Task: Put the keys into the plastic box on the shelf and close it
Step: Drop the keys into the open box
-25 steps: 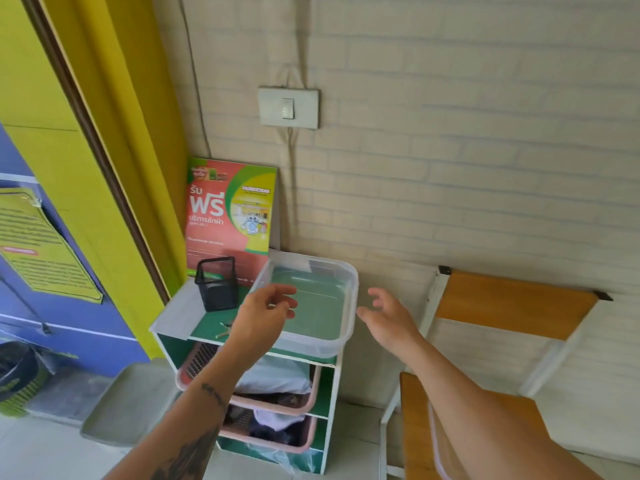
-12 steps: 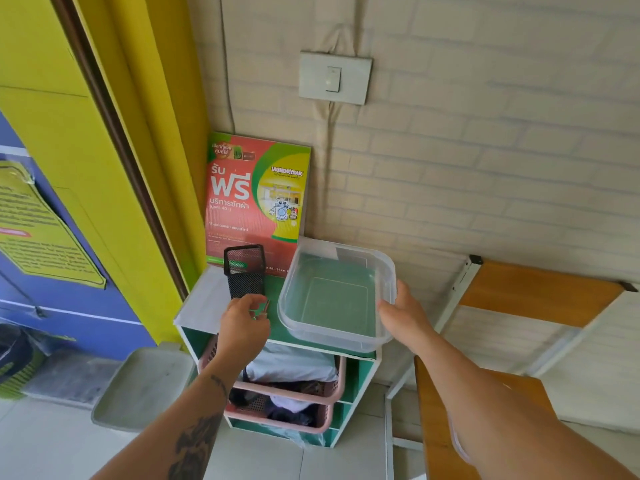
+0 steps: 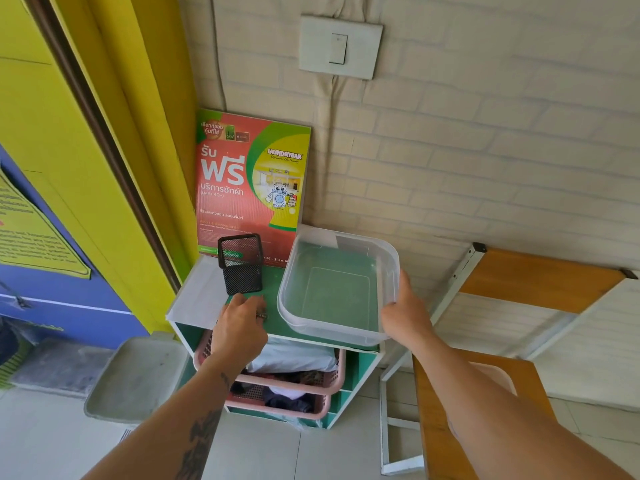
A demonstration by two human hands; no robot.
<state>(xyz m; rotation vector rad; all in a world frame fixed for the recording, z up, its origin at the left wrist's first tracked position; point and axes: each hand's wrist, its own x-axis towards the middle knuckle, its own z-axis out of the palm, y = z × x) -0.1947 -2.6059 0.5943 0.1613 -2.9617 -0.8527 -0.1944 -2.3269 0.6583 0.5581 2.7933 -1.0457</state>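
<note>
Two bare hands reach over the top of a low shelf unit [image 3: 194, 299]. The left hand [image 3: 239, 329] lies palm-down on the green top, fingers curled together over small metal keys [image 3: 262, 315], of which only a glint shows at the fingertips; whether they are actually pinched I cannot tell. Just beyond its fingertips stands a black mesh cup [image 3: 240, 264], and beyond that a red and green laundry poster [image 3: 249, 181] leans against the brick wall. To the right of that hand sits the clear plastic box [image 3: 332, 289], open and lidless. The right hand [image 3: 405, 315] grips the box's near right rim, thumb over the edge. Below both wrists, pink baskets [image 3: 294, 382] hold clothes. Right of the right forearm stands a wooden chair [image 3: 533, 278].
</note>
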